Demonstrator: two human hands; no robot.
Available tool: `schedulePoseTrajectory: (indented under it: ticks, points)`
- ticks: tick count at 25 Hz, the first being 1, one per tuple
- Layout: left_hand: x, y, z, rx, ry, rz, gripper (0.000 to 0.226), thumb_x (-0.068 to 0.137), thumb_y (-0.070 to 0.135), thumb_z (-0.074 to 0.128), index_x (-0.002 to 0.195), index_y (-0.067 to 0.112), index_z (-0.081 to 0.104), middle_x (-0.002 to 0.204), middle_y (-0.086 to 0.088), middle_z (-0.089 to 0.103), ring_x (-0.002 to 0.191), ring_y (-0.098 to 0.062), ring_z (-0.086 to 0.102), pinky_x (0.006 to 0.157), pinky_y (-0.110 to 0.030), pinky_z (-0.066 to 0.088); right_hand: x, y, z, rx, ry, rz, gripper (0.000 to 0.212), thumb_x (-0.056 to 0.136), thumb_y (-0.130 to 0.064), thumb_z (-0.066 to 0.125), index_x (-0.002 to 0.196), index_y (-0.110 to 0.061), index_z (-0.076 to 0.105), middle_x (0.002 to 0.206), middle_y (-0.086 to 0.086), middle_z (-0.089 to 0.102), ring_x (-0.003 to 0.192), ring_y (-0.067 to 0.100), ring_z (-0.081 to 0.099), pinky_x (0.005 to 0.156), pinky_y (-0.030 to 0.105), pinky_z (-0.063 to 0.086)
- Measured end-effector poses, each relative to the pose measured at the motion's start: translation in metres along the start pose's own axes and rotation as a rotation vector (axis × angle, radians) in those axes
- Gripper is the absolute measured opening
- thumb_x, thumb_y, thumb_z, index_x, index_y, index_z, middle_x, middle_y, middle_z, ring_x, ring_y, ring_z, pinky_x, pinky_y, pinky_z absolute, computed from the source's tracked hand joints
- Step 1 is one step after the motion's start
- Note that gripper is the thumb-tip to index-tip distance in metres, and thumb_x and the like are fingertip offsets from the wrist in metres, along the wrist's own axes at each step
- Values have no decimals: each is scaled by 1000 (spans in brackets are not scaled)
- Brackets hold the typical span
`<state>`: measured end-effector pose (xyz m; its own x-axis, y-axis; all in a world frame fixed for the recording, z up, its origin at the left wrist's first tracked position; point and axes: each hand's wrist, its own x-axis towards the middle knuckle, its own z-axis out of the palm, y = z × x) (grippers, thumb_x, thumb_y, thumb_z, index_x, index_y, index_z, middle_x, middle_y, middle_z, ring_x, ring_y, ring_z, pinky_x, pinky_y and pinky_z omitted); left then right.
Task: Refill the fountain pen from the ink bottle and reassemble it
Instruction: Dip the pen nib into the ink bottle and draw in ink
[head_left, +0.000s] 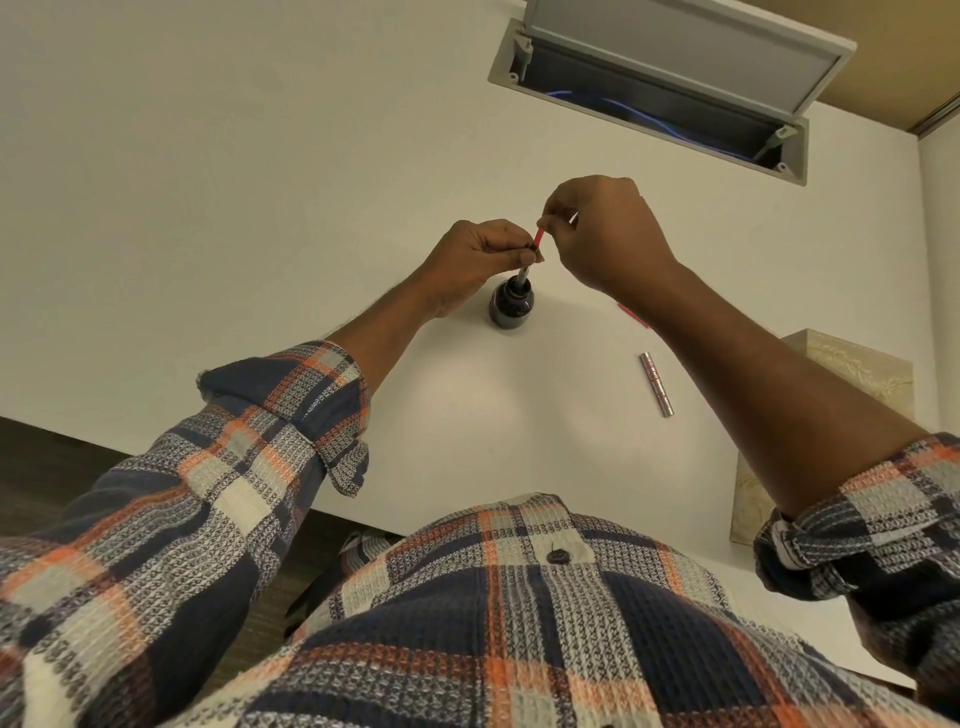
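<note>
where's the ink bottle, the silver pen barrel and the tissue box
ink bottle (511, 307): head view, dark glass body.
silver pen barrel (657, 383): head view, middle of the tube lying on the desk.
tissue box (852, 364): head view, patterned top face.

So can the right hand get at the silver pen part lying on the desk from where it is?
Probably yes, once freed. The silver pen part lies bare on the desk, just beside the right forearm, nothing over it. But the right hand is pinching the pen's red end.

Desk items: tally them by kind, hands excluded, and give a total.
Ink bottle: 1
Pen section with red converter, held in the bottle's mouth: 1
Silver pen part lying loose: 1
Red pen part, mostly hidden by the right forearm: 1
Cream box: 1
Total: 5
</note>
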<state>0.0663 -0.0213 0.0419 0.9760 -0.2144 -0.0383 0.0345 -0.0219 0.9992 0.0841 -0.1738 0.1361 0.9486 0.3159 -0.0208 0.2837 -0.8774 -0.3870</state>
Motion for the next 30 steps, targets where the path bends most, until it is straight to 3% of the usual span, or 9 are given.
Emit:
schedulePoseTrajectory:
  ticks: [4,10,14,21,25,30]
  points:
    - [-1,-2,-1,-6,8,-17,17,85,4,65,101,3,70,96,-6,64,95,-18,61,101,-38,45,-2,-2,4,-84,-42,-67,18,96,-17,49,106,-9,62,106,9,64,90,23,56,78,39,50]
    - [-3,-2,-1,-50,-9,-36,14,86,5,63,96,9,72,95,-2,65,91,-16,62,90,-35,52,-1,-1,4,-3,-25,-81,20,94,-14,54,108,-11,67,108,9,66,94,24,61,79,34,50]
    - [-2,0,0,-93,-13,-71,15,87,7,63,92,16,73,96,1,67,92,-19,63,94,-41,51,0,1,4,-9,-7,-78,19,92,-12,53,103,-12,70,104,9,68,89,23,61,75,33,50]
    - [-1,3,0,-77,-16,-72,14,87,6,63,98,10,71,94,3,67,92,-18,61,89,-35,52,-1,0,4,-18,4,-81,20,91,-8,52,97,-10,71,98,8,68,85,21,59,72,33,49]
    - [-1,5,0,-85,-27,-77,18,87,4,62,101,11,70,84,14,70,95,-21,61,93,-39,50,-2,2,7,-27,13,-85,20,94,-16,52,100,-7,69,99,11,66,87,23,59,69,30,42]
    - [-3,5,0,-76,-27,-79,17,87,3,62,99,11,70,82,16,70,94,-20,61,91,-35,51,-4,4,8,-3,20,-86,21,94,-23,55,100,-7,67,99,11,65,85,21,56,69,29,38]
